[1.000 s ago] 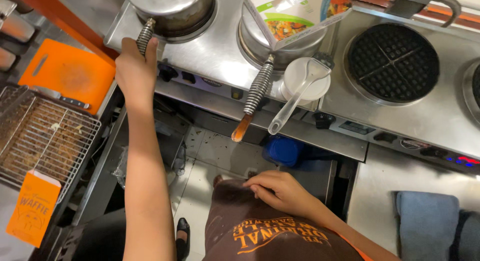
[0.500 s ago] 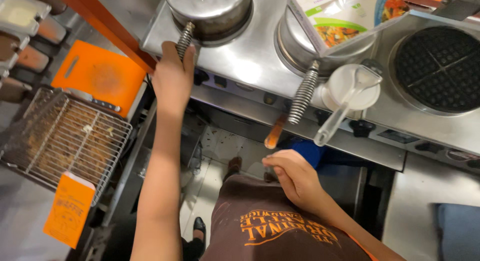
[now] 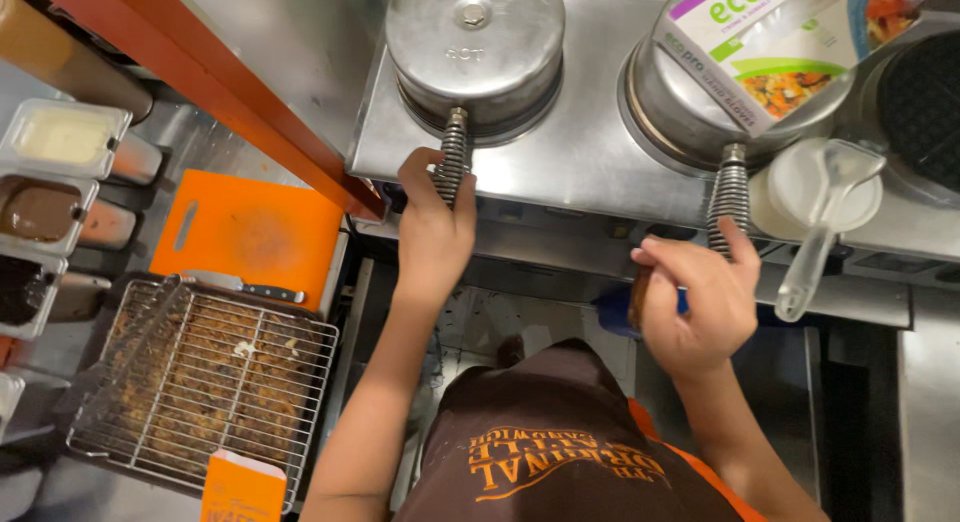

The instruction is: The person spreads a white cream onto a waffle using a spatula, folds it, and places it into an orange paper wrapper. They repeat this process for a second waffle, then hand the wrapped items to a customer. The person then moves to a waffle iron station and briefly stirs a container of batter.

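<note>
Both waffle irons sit closed; your left hand [image 3: 432,232] grips one coiled handle [image 3: 452,162], your right hand [image 3: 695,302] closes on the other handle [image 3: 730,197], neither lid raised yet.

Left arm extends forward, bare forearm nearly straight; left hand [image 3: 432,232] closes its grip with fingers curled and thumb raised. Right arm bends at the elbow; right hand [image 3: 695,302] is half curled, index finger and thumb extended forward.
</note>
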